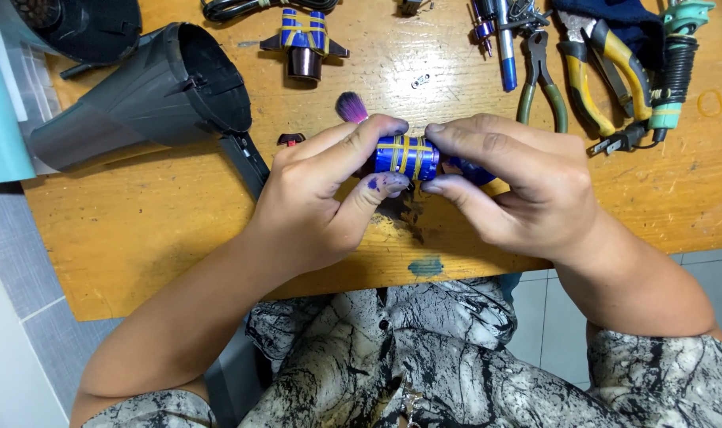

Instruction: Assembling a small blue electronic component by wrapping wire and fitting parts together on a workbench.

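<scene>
Seen from the head: left hand (317, 194) and right hand (515, 182) both pinching a small blue roll with yellow stripes (407, 156), held just above the wooden surface (155, 230). Nearby: a black dryer shell (151, 95), yellow pliers (595, 71), another blue striped part (303, 36).

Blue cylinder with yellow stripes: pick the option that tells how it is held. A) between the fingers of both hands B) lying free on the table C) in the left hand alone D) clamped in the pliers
A: the blue cylinder sits between the fingers of the left hand and the right hand, above the wooden table.
</scene>
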